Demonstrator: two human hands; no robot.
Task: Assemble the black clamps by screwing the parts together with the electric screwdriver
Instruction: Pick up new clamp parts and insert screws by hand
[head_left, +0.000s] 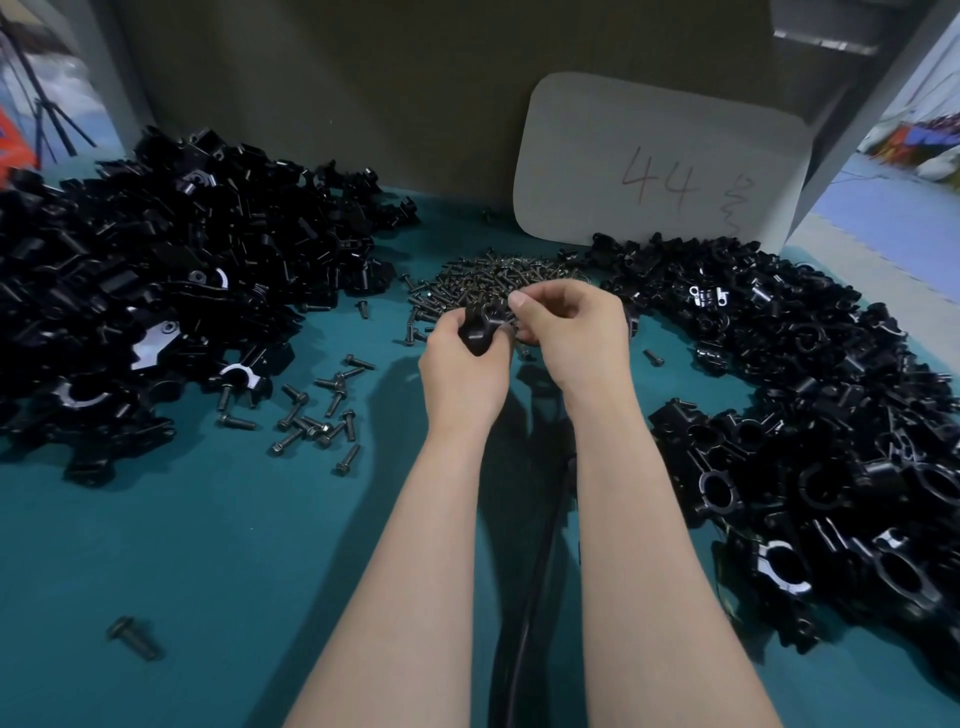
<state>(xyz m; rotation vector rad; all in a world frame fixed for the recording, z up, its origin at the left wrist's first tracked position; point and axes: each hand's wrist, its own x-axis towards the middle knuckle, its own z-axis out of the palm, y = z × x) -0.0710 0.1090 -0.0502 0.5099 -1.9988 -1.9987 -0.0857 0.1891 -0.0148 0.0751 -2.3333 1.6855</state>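
Note:
My left hand (462, 369) grips a black clamp part (480, 327) above the teal table (208, 545), in front of a heap of black screws (483, 283). My right hand (571, 327) is beside it, thumb and fingers curled at the clamp's right side; what they pinch is hidden. A black cable (530, 582) runs between my forearms; the electric screwdriver itself is not seen.
A big pile of loose black clamp halves (156, 270) fills the left. Another pile of clamp pieces (831, 415) curves along the right. Loose screws (317, 415) lie scattered left of my hands, one screw (132, 636) near the front. A white card marked 44 (660, 161) leans at the back.

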